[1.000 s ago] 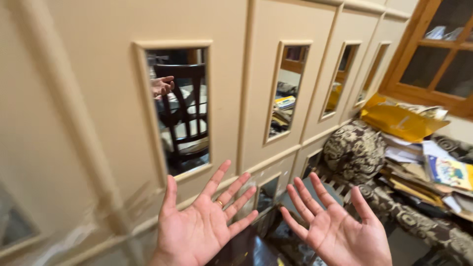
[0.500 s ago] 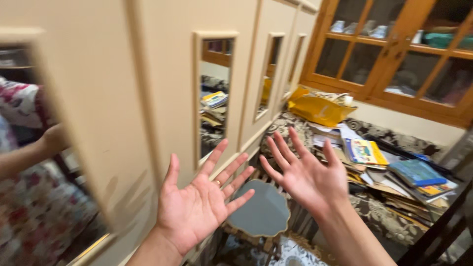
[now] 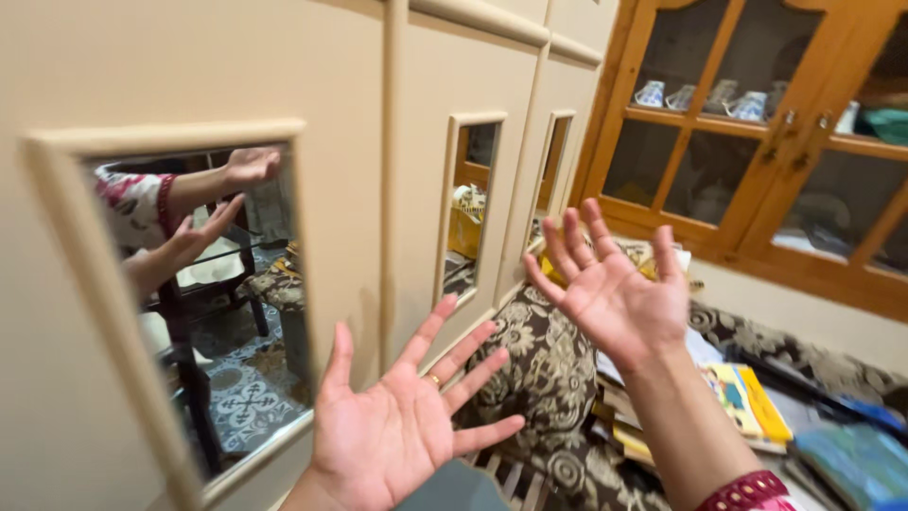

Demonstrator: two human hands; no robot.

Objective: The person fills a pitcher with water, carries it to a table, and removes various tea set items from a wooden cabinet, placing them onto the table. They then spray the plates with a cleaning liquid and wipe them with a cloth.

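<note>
Left hand (image 3: 397, 431): palm up, fingers spread wide, holding nothing, ring on one finger; raised just before the cream cupboard doors (image 3: 426, 142), near the inset mirror (image 3: 203, 293). Right hand (image 3: 615, 289): palm open, fingers splayed, empty; held higher, above the patterned cushion (image 3: 544, 364). Stacked books (image 3: 747, 402): beside the cushion, at its right edge. Wooden glazed cabinet (image 3: 757, 142): behind, cups on shelf.

Beige wardrobe (image 3: 416, 170), brown floral cushion (image 3: 549, 378), orange-brown wooden cabinet (image 3: 757, 218), maroon cuff (image 3: 747, 490)
</note>
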